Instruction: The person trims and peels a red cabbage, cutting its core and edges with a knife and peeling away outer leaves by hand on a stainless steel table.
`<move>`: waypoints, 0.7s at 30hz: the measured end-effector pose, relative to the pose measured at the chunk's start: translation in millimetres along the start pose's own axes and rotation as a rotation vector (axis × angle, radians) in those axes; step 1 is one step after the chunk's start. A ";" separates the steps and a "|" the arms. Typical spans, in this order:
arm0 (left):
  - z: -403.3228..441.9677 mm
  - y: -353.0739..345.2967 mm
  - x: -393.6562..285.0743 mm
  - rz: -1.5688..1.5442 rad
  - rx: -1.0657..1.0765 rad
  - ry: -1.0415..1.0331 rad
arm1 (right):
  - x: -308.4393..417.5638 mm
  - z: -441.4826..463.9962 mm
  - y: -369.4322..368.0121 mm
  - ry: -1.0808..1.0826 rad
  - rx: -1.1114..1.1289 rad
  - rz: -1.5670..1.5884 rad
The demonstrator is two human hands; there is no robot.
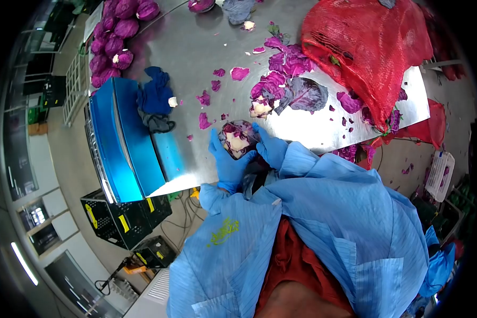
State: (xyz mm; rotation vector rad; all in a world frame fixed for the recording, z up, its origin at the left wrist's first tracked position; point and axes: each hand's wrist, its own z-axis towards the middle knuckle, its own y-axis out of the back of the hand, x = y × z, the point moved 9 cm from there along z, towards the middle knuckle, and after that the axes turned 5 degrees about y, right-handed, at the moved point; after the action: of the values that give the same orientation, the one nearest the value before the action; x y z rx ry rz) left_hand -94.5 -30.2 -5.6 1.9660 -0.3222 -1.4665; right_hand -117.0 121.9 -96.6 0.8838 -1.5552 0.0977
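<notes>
Close to the front edge of the steel table (196,69), a red cabbage (239,139) is held between both hands, its pale cut stem end facing up. My left hand (229,165), in a blue glove, wraps the cabbage's left and near side. My right hand (270,148), also gloved in blue, grips it from the right, with some fingers hidden behind it. Just beyond lie loose purple cabbage leaves (273,85), a darker outer leaf (308,95) and a pale cut stem piece (261,108).
A red mesh sack (365,47) rests on the table's right side. Several trimmed red cabbages (114,45) are piled at the far left. A blue box (124,138) stands at the left edge beside a dark blue cloth (156,90). Black crates (116,217) sit below.
</notes>
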 end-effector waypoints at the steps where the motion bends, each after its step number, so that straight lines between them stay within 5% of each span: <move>1: 3.5 -2.1 -3.0 -0.032 0.028 -0.013 | 2.8 2.4 -1.4 -0.009 -0.008 -0.018; 5: 3.8 -9.9 0.1 -0.060 -0.030 -0.016 | 36.8 -0.9 17.2 -0.341 0.259 -0.021; 7: 3.1 -14.6 6.9 -0.104 -0.086 -0.044 | 27.8 6.9 11.5 0.023 -0.023 -0.175; 9: -2.5 -17.6 8.6 -0.114 -0.129 -0.056 | 8.1 1.9 2.2 0.135 -0.138 -0.230; 14: -2.4 -16.8 4.8 -0.136 -0.138 -0.017 | 20.5 18.9 29.4 -0.175 -0.017 -0.112; 18: -4.1 -8.3 -2.4 -0.057 -0.152 -0.100 | -1.0 33.8 38.2 0.000 -0.119 -0.430; 21: -10.7 -4.7 -2.6 -0.011 -0.154 -0.112 | -11.0 34.3 32.1 -0.052 -0.158 -0.376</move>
State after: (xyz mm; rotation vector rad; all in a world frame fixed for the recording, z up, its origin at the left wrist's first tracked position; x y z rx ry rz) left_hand -86.3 -21.4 -4.9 1.7708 -0.2397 -1.5647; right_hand -164.3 131.0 -100.1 1.0419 -1.3979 -0.3160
